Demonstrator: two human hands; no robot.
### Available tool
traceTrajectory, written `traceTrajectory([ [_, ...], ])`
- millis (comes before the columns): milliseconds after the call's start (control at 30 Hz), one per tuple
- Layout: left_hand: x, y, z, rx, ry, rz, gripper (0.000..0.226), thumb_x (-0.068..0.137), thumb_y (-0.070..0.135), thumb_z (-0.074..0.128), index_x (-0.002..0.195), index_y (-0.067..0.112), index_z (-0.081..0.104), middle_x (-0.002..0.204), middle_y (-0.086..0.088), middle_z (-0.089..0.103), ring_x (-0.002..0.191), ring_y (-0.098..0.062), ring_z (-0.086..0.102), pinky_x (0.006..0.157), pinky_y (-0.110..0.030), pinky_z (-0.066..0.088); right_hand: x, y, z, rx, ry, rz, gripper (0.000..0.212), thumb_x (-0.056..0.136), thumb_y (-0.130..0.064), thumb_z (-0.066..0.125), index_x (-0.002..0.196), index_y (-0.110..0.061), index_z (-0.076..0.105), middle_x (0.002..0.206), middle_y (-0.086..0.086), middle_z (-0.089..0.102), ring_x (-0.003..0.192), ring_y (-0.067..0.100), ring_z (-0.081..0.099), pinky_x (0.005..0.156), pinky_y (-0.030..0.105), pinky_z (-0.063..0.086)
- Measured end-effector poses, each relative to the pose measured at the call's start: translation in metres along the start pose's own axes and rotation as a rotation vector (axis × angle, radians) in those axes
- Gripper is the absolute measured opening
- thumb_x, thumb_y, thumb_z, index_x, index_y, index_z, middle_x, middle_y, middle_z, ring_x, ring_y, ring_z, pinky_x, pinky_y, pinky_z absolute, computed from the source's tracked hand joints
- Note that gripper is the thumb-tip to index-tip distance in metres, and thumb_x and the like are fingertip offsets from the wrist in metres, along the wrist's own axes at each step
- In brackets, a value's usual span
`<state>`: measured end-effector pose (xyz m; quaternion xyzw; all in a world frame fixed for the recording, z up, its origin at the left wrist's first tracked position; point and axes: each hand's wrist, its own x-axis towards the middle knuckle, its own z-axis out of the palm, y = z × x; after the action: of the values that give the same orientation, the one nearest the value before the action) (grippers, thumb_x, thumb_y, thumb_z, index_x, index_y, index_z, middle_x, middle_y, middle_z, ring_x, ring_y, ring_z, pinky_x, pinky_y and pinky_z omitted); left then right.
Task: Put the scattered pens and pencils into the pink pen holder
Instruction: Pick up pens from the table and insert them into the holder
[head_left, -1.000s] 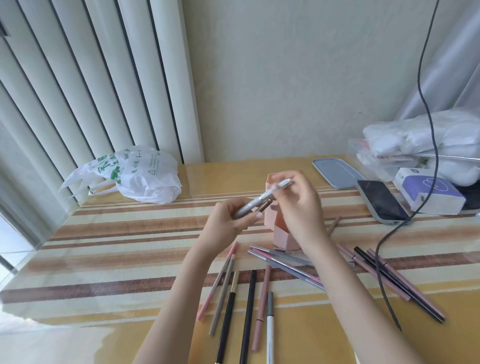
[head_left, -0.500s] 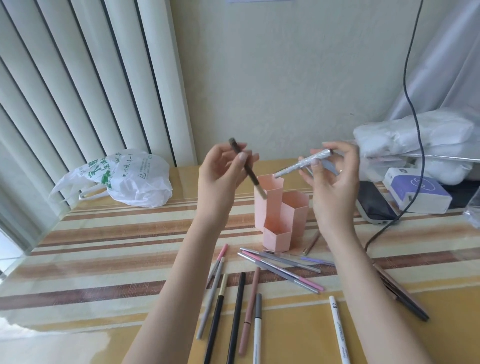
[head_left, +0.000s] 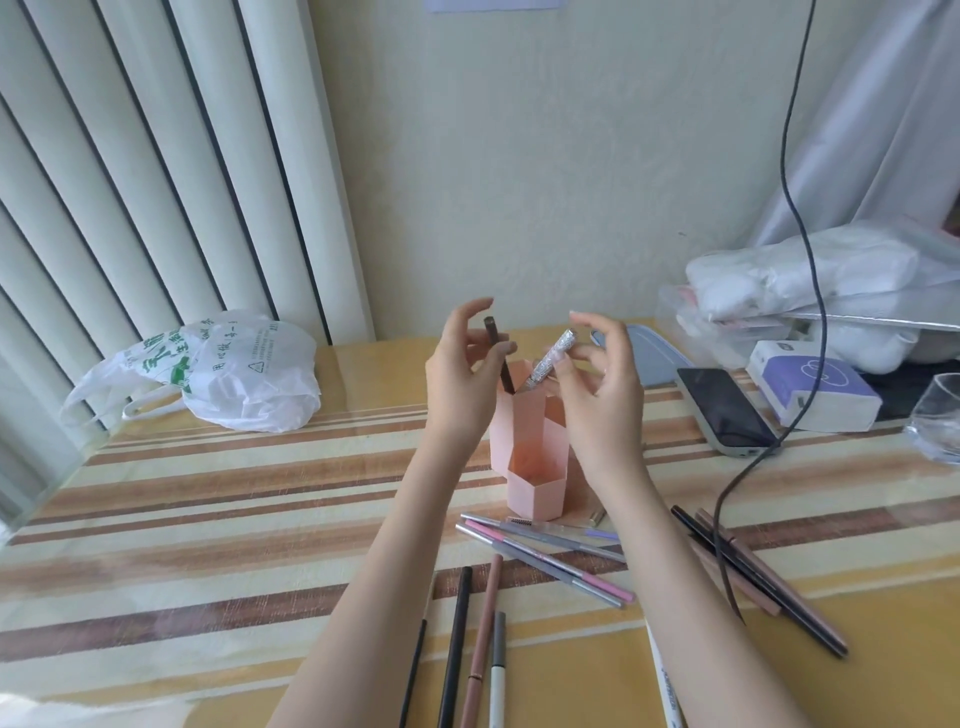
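Observation:
The pink pen holder (head_left: 535, 493), made of hexagonal tubes, stands mid-table on the striped cloth. My left hand (head_left: 460, 379) loosely pinches a brown pencil (head_left: 496, 348) whose lower end dips into the tall back tube. My right hand (head_left: 597, 384), fingers spread, holds a glittery silver pen (head_left: 551, 359) by the thumb, its tip in the same tube. Several pens lie scattered: a grey and pink cluster (head_left: 545, 556) before the holder, a dark and brown row (head_left: 478, 649) near me, black and brown ones (head_left: 753, 571) at right, and a white pen (head_left: 665, 686).
A white plastic bag (head_left: 234, 374) lies at the back left. At the right are a phone (head_left: 722, 410), a purple-and-white box (head_left: 810, 389), a glass (head_left: 940, 415), white bundles (head_left: 805, 275) and a grey lid (head_left: 654, 358). A black cable (head_left: 727, 493) hangs down over the right-hand pens.
Both hands lifted from the table and brought the brown pencil and the silver pen down over the holder; their lower ends now sit in the tall tube, and the fingers have loosened.

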<state>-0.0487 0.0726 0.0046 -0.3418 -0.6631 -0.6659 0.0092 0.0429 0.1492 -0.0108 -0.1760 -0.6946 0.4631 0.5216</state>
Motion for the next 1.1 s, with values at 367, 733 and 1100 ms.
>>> traceTrajectory([
  [367, -0.003, 0.004, -0.015, -0.510, 0.303, -0.145, 0.027, 0.083, -0.003, 0.065, 0.085, 0.012, 0.043, 0.076, -0.009, 0.059, 0.070, -0.016, 0.065, 0.070, -0.023, 0.056, 0.011, -0.011, -0.001, 0.231, 0.109, 0.070, 0.024, 0.099, -0.006, 0.040, 0.093, -0.017, 0.061, 0.094, -0.017, 0.061, 0.094, 0.017, 0.069, 0.075, 0.039, 0.060],
  [733, 0.001, 0.003, -0.007, -0.686, 0.075, -0.310, 0.028, 0.081, -0.001, 0.069, 0.070, 0.010, 0.045, 0.085, -0.014, 0.056, 0.076, -0.022, 0.069, 0.073, -0.024, 0.059, 0.015, -0.011, 0.001, 0.457, 0.139, 0.240, 0.022, 0.088, 0.003, 0.058, 0.106, -0.009, 0.052, 0.107, -0.012, 0.055, 0.079, -0.008, 0.063, 0.066, 0.023, 0.057],
  [1100, -0.004, 0.015, -0.002, 0.272, -0.265, 0.146, 0.036, 0.084, 0.001, 0.063, 0.118, 0.011, 0.065, 0.101, 0.009, 0.067, 0.086, -0.001, 0.062, 0.081, -0.002, 0.044, 0.014, -0.013, 0.001, 0.514, 0.121, 0.210, 0.031, 0.087, 0.012, 0.052, 0.102, -0.015, 0.053, 0.108, -0.009, 0.055, 0.080, 0.004, 0.065, 0.078, 0.035, 0.058],
])
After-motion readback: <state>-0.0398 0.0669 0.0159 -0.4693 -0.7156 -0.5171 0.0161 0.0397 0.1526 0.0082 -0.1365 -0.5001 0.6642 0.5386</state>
